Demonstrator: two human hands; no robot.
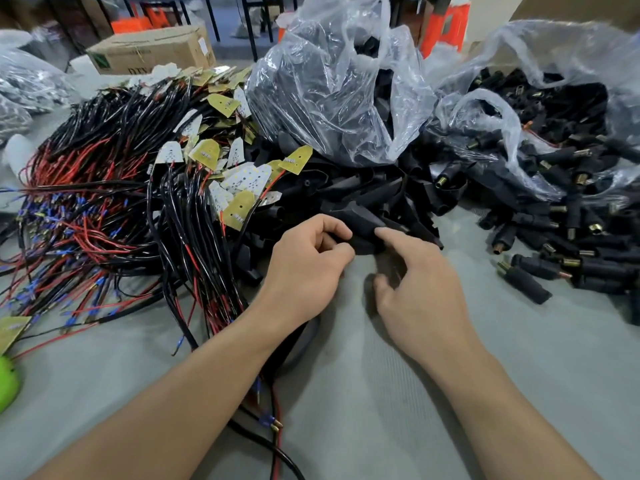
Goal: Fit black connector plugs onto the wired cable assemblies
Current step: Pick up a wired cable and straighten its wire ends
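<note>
On the grey counter [381,393], cable assemblies [104,202] heap left of the clear bag [329,98]. Just below the bag, the left hand [304,268] pinches one black connector plug [363,233]. The right hand [415,289], fingers loosely open, touches it with a forefinger. The plug looks light, stiff and smooth; best gripped at its wide end.

A grey-green cloth covers the bench [381,393]. Beyond its far edge stands a cardboard box [152,50] — behind it dark metal furniture legs [250,26], bright orange shapes [446,26] and a bluish-grey floor [228,15], evenly lit.
</note>
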